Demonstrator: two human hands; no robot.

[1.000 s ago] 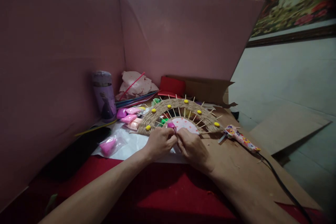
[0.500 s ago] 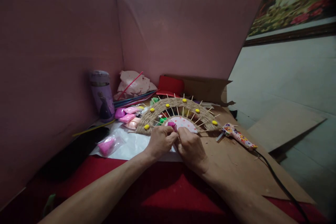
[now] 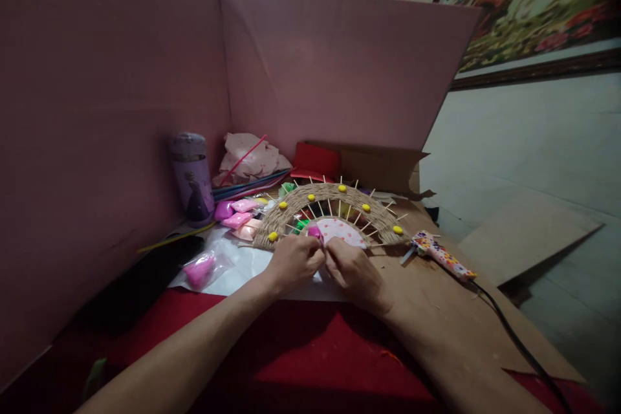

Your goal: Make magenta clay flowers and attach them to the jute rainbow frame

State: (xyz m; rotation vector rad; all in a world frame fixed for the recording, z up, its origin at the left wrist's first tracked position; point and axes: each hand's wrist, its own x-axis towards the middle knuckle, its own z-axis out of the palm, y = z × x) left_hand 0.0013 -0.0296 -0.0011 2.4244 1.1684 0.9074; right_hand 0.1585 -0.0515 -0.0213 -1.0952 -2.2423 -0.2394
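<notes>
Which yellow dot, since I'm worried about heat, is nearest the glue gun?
The yellow dot at the right end of the woven arch, closest to the glue gun; the other five sit farther left along the curve.

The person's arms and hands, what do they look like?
The left arm and right arm are bare, with no sleeve, watch, bracelet or cable showing on them. Each narrows toward its grip, an ungloved hand: the left hand and the right hand. Parts are hidden, so I can't rule out rings.
</notes>
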